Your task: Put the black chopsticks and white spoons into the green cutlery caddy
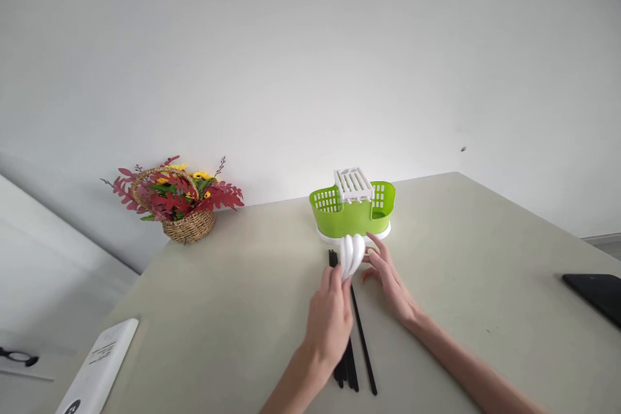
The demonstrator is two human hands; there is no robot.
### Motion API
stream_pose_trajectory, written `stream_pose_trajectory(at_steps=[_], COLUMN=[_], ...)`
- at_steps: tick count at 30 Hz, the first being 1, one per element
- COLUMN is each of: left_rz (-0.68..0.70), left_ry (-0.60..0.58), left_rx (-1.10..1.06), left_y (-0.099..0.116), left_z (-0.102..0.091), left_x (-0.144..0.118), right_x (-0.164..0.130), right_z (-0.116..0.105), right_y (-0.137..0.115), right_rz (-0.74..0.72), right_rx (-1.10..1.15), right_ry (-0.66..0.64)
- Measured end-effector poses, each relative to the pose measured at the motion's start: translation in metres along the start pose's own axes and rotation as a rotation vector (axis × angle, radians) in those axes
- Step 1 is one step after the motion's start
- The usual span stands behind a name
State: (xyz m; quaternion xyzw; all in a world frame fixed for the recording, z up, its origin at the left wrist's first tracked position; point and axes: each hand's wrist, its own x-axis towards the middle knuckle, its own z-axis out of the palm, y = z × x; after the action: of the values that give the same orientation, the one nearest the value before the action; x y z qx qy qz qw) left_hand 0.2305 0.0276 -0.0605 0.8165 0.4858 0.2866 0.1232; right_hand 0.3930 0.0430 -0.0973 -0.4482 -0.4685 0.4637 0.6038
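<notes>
Head view, left hand: pinching white plastic spoons
Right hand: spread, fingertips touching spoons
Beneath: black chopsticks on beige desk

Chopsticks half-hidden beneath a hand; several objects cut by the frame.

The black chopsticks were partly covered by the left hand, so their number could not be counted. The handles of the white spoons were concealed in that hand's grip. A dark flat object was cropped at the right edge, a white printed device at the bottom, and its lettering was too small to be read. Both forearms were cut off below.
</notes>
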Motion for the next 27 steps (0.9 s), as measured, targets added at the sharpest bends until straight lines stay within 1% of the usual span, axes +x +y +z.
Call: stream_pose_trajectory(at_steps=[3,5,7,11,14,18,21,27], left_rz=[0.014,0.031,0.039,0.018,-0.010,-0.001,0.005,0.005], left_ry=[-0.109,-0.151,-0.170,-0.208,-0.249,-0.269,-0.276,-0.282], left_rx=[-0.068,-0.135,-0.205,-0.299,-0.311,-0.345,-0.324,-0.195], left_y=[0.026,0.035,0.040,0.040,0.041,0.047,0.049,0.046], left_z=[0.014,0.021,0.028,0.038,0.042,0.043,0.045,0.044], left_x=[0.010,0.014,0.017,0.022,0.025,0.025,0.022,0.016], right_x=[0.003,0.006,0.009,0.015,0.021,0.028,0.028,0.025], right_z=[-0.009,-0.014,-0.019,-0.029,-0.039,-0.049,-0.051,-0.047], right_y=[-0.003,-0.005,-0.005,-0.008,-0.010,-0.011,-0.013,-0.017], right_rz=[0.006,0.004,0.006,0.034,0.067,0.091,0.075,0.020], right_rx=[-0.015,-0.055,-0.101,-0.192,-0.264,-0.291,-0.336,-0.509], right_ry=[-0.008,0.000,0.008,-0.020,-0.095,-0.187,-0.194,-0.221])
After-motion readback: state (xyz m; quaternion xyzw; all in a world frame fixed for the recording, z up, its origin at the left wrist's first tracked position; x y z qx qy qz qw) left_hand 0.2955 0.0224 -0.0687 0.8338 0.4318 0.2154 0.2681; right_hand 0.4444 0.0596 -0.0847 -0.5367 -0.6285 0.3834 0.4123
